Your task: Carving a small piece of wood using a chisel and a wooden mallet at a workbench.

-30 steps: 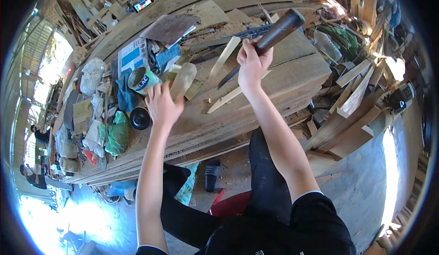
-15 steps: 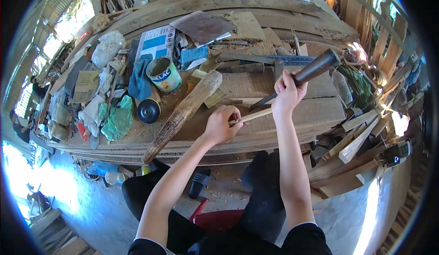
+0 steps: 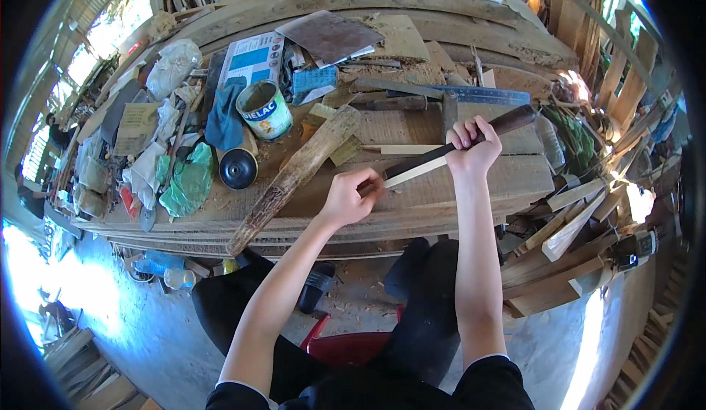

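- Right hand (image 3: 474, 149): fingers wrapped fully round the dark handle of a long blade tool (image 3: 456, 145) (prob. a machete; blade edge hard to make out), held over the counter (image 3: 471, 189).
- Left hand (image 3: 346, 198): fingers pinched shut on the near end of a pale wood strip (image 3: 412, 172), which lies slanted on the counter, its far end under the blade.
- Rough wooden post (image 3: 290, 182) lies diagonal, just left of the left hand; paint can (image 3: 265, 110) and black disc (image 3: 239, 169) further left.
- Risk: blade close to the left fingers; a slip along the thin strip could cut them.
- Risk: strip held at one end only, so it may pivot or skid.
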A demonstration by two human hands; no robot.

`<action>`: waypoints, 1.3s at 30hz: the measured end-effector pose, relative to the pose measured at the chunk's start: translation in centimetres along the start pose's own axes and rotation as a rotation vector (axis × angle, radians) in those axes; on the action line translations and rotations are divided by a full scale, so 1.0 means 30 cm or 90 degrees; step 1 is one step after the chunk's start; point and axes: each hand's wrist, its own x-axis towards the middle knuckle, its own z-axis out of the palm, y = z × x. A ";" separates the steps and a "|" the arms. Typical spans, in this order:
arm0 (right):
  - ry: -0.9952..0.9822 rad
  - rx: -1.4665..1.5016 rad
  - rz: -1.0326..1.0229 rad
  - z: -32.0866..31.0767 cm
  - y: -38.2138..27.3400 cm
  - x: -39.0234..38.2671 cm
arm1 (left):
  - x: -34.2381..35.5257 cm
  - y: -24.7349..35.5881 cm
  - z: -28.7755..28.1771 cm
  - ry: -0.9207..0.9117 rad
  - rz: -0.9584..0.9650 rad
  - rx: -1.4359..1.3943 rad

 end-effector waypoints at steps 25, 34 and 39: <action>-0.070 0.126 -0.035 -0.060 -0.062 0.005 | 0.000 -0.010 0.005 0.038 0.005 0.010; -0.066 0.126 -0.036 -0.078 -0.071 -0.004 | 0.002 0.011 0.027 0.221 -0.166 -0.131; -0.053 0.115 -0.040 -0.086 -0.075 -0.006 | 0.003 0.020 0.029 0.219 -0.023 0.086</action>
